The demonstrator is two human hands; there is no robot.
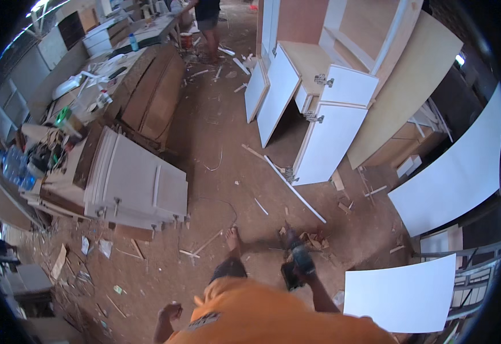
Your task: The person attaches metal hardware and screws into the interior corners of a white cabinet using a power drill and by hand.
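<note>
My right hand (306,277) grips a dark cordless drill (301,258) by its handle, in front of my right side. The drill's battery base is towards my body and its nose points away, over the littered floor; its tip is blurred. My left hand (172,311) hangs low at my left side with its fingers curled in; whether anything is inside them is hidden. Ahead to the right stands a white cabinet (336,137) with its doors swung out and metal hinges (314,117) showing on their edges.
White door panels (136,180) lean against a cluttered workbench (147,63) on the left. A white strip (296,189) and wood scraps (209,243) lie on the dirt floor. A white board (399,292) is close on my right. Another person (207,26) stands at the far end.
</note>
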